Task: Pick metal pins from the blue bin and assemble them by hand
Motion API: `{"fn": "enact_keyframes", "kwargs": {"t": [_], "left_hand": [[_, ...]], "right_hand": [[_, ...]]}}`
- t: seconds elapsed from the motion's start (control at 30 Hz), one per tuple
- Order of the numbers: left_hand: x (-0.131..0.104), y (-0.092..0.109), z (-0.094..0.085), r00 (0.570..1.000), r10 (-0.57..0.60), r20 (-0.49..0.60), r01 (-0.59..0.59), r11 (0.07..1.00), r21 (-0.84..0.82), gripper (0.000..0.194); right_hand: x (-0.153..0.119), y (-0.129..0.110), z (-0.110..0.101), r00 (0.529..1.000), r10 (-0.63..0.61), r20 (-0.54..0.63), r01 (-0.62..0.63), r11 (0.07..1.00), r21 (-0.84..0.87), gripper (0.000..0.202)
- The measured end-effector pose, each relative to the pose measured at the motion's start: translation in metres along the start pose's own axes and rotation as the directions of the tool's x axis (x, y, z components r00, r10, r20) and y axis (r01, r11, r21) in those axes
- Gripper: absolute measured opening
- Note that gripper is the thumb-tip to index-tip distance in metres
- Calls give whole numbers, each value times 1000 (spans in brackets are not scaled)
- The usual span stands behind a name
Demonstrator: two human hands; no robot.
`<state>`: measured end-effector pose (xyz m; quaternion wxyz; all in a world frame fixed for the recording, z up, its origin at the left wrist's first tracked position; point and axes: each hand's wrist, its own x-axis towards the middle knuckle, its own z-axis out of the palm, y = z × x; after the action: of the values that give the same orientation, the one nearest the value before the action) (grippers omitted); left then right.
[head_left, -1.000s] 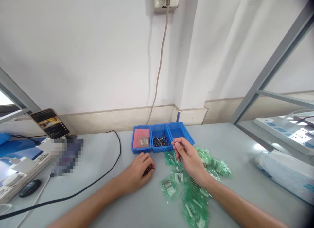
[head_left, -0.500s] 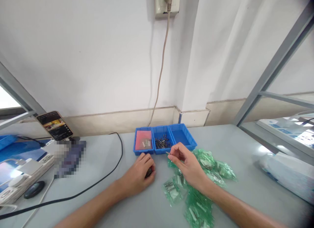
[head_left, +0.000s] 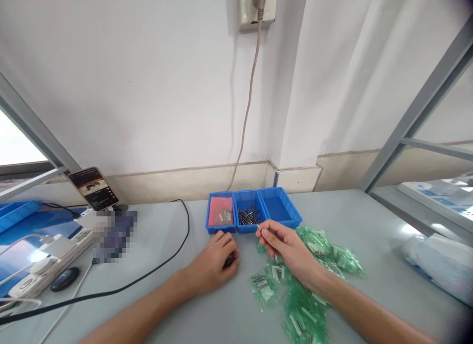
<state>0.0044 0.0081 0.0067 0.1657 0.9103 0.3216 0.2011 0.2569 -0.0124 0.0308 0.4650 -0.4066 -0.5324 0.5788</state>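
Observation:
My left hand (head_left: 218, 262) rests on the table in front of the bins, fingers curled around some dark metal pieces that are mostly hidden. Between the thumb and forefinger of my right hand (head_left: 286, 248) is a small screw (head_left: 259, 227). Just beyond it, the middle blue bin (head_left: 254, 229) holds a heap of dark, thin screws (head_left: 250, 216). Below and beside my right hand lie several green plastic bags (head_left: 305, 309) with small metal and pale pieces inside. One small bag (head_left: 263, 287) lies between my hands.
The left blue bin (head_left: 220, 229) holds a pink sheet (head_left: 218, 206) and a small clear bag. At right stands another blue bin (head_left: 279, 206). On the left are a phone (head_left: 93, 189), a power strip (head_left: 48, 270), a black mouse (head_left: 65, 279) and a black cable (head_left: 148, 280).
My right hand has turned slightly and the screw in its fingertips shows more plainly. My left hand keeps its place by the bins. The whole view has shifted a little.

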Motion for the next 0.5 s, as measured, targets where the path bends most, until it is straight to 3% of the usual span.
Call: {"fn": "enact_keyframes", "kwargs": {"t": [0.17,0.27,0.37,0.5], "left_hand": [[0,-2,1,1000,-18,4,17,1000,22,11],[0,-1,1,1000,-19,7,19,1000,11,12],[-1,-1,1,1000,-18,9,18,1000,-1,13],[-2,-1,0,1000,-14,10,14,1000,-13,12]], "right_hand": [[1,-1,-3,992,100,70,-116,954,277,32],[3,0,-4,989,113,91,-137,934,329,29],[4,0,-3,992,107,64,-120,957,263,30],[3,1,-1,999,-6,-41,3,998,-68,35]]}}
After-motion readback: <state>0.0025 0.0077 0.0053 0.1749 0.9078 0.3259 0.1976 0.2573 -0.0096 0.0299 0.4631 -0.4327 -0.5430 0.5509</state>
